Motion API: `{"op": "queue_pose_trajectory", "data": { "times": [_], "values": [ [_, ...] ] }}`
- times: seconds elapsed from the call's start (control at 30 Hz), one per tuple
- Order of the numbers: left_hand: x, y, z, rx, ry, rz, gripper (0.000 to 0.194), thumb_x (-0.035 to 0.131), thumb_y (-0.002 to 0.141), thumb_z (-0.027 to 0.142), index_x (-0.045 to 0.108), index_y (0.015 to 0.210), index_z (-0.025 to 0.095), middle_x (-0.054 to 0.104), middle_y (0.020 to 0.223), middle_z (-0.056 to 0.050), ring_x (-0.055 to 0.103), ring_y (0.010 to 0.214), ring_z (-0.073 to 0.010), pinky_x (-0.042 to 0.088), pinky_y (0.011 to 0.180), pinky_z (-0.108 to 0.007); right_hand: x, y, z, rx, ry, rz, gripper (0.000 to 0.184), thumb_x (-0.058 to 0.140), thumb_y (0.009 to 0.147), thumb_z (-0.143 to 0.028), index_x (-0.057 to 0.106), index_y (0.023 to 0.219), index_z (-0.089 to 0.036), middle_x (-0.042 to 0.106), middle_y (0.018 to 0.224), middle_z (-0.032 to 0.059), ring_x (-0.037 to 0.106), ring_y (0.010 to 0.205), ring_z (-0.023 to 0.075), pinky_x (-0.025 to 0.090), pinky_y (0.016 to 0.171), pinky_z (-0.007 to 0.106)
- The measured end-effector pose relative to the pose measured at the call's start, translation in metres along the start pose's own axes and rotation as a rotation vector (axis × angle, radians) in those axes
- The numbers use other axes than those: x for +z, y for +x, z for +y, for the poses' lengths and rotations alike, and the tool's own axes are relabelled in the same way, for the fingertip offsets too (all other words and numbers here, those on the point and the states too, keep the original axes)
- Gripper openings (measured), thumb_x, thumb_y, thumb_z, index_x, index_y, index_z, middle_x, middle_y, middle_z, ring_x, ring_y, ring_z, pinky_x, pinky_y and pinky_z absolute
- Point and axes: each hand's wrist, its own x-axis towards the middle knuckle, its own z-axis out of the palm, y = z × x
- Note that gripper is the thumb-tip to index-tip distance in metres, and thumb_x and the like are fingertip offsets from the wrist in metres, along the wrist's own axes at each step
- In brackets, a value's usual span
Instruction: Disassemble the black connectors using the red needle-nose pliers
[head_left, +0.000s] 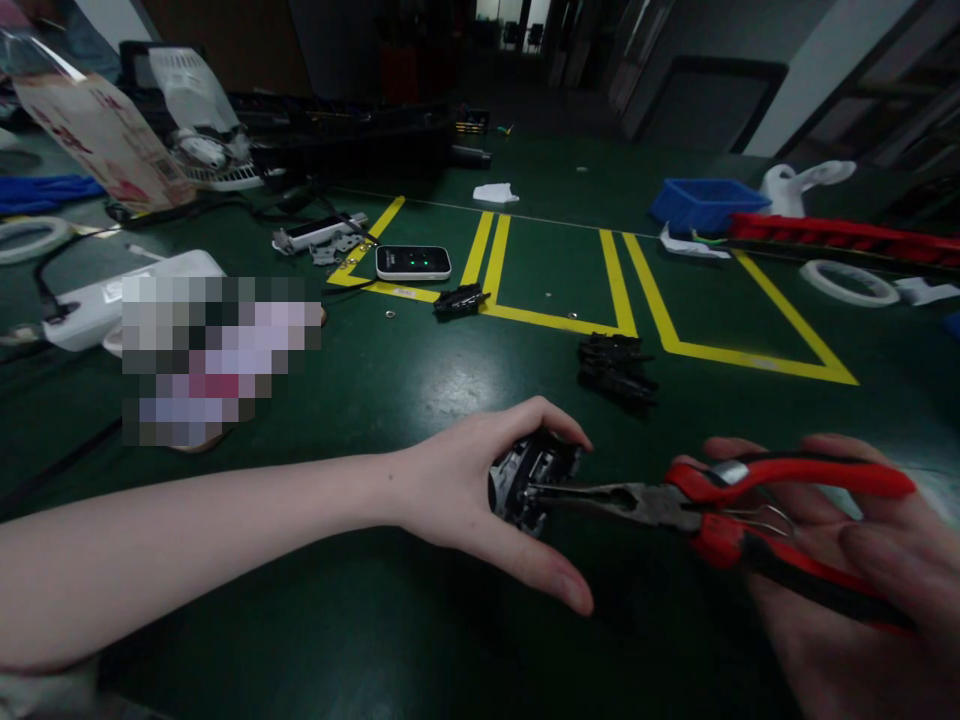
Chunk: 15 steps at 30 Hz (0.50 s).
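Observation:
My left hand (480,490) is curled around a small black and silver mechanical part (534,475), fingers over its far side and the thumb stretched out apart from it. In my right hand (847,540) lie red-handled needle-nose pliers (652,503), their handles spread against the palm. The long jaws point left, and their tips meet the part in my left hand. Whether the tips pinch a piece of it is too small to tell. Just beyond, on the green table, lies a cluster of black plastic pieces (615,367).
Yellow tape (555,318) marks boxes on the table. A white device with green lights (413,263) and a small black piece (459,300) lie near them. At left are a white power strip (135,295) and a bottle (105,130); at right, a blue bin (705,205) and tape roll (849,284).

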Motion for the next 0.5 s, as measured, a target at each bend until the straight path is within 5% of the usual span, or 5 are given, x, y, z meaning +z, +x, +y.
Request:
{"op": "queue_pose_trajectory", "data": {
  "times": [0.23,0.5],
  "values": [
    [-0.002,0.000,0.002,-0.005,0.074,0.036,0.076,0.104,0.067,0.040,0.062,0.127,0.022,0.068,0.125,-0.007,0.065,0.107,-0.0261,0.055,0.086,-0.035,-0.006,0.003,0.008,-0.101,0.019,-0.073,0.054,0.102,0.045,-0.046,0.082,0.095,-0.035,0.086,0.096,0.0020,0.085,0.088,0.0312,0.071,0.058,0.033],
    [0.002,0.000,-0.004,0.171,0.160,0.070,0.083,0.102,0.071,0.043,0.061,0.140,0.024,0.070,0.130,-0.009,0.067,0.113,-0.0296,0.056,0.093,-0.040,-0.013,-0.001,0.008,-0.209,-0.044,-0.173,0.049,0.096,0.064,-0.047,0.078,0.108,-0.039,0.086,0.101,0.0046,0.083,0.096,0.0383,0.074,0.066,0.051]
  ]
}}
